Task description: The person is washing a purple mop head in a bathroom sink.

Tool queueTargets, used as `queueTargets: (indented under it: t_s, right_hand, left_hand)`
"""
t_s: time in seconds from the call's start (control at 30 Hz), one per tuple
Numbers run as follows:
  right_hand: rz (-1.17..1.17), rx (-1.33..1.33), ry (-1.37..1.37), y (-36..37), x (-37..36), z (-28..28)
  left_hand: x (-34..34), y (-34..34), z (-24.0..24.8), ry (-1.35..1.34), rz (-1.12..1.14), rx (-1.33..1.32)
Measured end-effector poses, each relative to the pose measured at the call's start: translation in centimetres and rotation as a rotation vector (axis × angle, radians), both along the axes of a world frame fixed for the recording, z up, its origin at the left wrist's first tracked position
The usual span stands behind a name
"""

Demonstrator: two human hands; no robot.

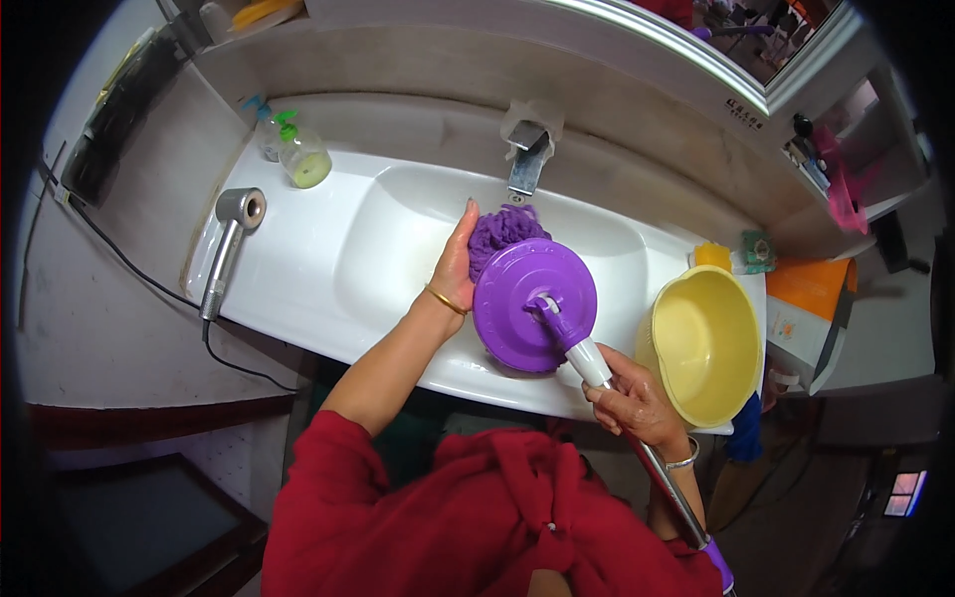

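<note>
A spin mop with a round purple head (507, 289) is held over the white sink (383, 239), its purple strands (505, 231) bunched below the tap (530, 164). My left hand (458, 261) lies along the left side of the strands, fingers stretched toward the tap and palm against them; part of the palm is hidden. Around the mop's white and metal handle (589, 364), just behind the head, my right hand (637, 398) is closed. The handle slants down to the lower right, past my right forearm.
A yellow basin (708, 343) stands on the counter's right end. At the left lie a grey hair dryer (234, 234) with its cord and two pump bottles, one a green-topped bottle (303, 159). An orange and white box (811, 298) sits beyond the basin, below a mirror (766, 35).
</note>
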State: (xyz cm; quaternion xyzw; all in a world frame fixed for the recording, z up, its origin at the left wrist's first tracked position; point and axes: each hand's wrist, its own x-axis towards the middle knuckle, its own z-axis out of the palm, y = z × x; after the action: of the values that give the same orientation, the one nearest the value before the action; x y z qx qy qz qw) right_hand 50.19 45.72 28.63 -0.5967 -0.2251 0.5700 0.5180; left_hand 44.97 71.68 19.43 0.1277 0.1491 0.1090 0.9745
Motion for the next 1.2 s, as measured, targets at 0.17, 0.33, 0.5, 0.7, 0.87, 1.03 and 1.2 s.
queueTargets:
  t_s: [0.17, 0.33, 0.5, 0.7, 0.87, 1.03, 1.2]
  right_hand:
    - [0.010, -0.016, -0.032, 0.0, -0.5, 0.5]
    - [-0.061, 0.002, -0.009, -0.1, -0.1, 1.0]
    - [-0.043, 0.003, 0.011, 0.4, -0.2, 1.6]
    - [-0.043, -0.015, -0.011, 0.7, 0.2, 1.8]
    - [-0.078, 0.010, 0.009, 1.1, 0.4, 1.6]
    - [-0.155, 0.028, 0.066, 1.1, 1.3, 0.0]
    - [-0.260, 0.080, 0.178, 0.4, 2.9, -0.2]
  left_hand:
    - [0.0, 0.2, -1.1, 0.027, -0.187, 0.017]
    - [0.3, -0.4, 0.2, 0.049, -0.143, 0.022]
    - [0.3, -0.1, -0.2, -0.018, -0.121, 0.051]
    - [0.2, -0.8, -0.7, 0.005, -0.004, 0.110]
    - [0.3, -0.6, -1.3, -0.055, 0.062, 0.189]
    - [1.0, 0.2, -1.7, 0.023, -0.067, 0.111]
    - [-0.3, -0.1, -0.9, 0.028, -0.141, 0.004]
